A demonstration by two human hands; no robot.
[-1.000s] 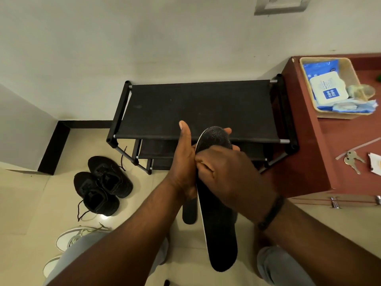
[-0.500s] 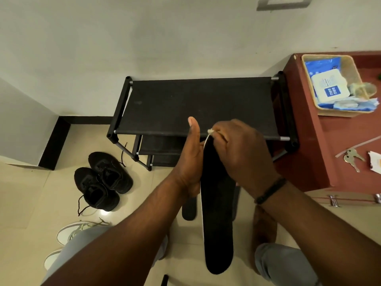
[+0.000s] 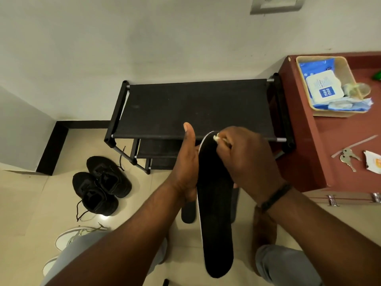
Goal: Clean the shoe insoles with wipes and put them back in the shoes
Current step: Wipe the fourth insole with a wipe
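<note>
head view: right hand (image 3: 249,159), pinching the wipe (image 3: 216,138), has slid from mid-insole to the 12 o'clock tip of the insole (image 3: 214,203) held by the left hand (image 3: 185,166), so this pass looks nearly done.

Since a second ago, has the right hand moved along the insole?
Yes. The right hand with the wipe slid from mid-insole to the insole's far tip, toward the shoe rack's front rail.
</note>
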